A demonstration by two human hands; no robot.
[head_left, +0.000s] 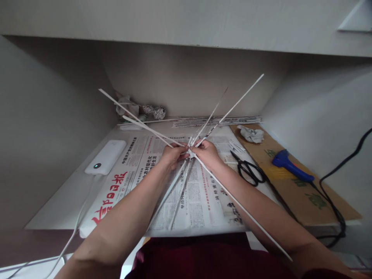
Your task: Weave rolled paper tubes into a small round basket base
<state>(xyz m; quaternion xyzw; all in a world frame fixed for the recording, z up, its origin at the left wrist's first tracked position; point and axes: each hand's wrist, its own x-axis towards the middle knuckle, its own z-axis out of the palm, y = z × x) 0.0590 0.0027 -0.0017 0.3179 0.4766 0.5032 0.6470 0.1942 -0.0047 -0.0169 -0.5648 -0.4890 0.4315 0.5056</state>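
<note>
Several thin rolled-paper sticks (238, 101) cross at a small woven centre (191, 152) and fan out like spokes. My left hand (175, 152) pinches the left side of this centre, its fingers closed on the sticks. On the other side, my right hand (207, 150) is closed on the centre too, thumb close to the left thumb. The woven piece is held above a newspaper sheet (139, 186). One long stick runs down over my right forearm, and others point up left, up right and toward me. Fingertips partly cover the crossing.
Black scissors (250, 172) lie right of my hands. A blue glue gun (292, 166) and crumpled paper (252, 134) rest on cardboard (302, 201). More paper sticks (215, 122) lie along the back wall. A white power bank (107, 157) with a cable sits left.
</note>
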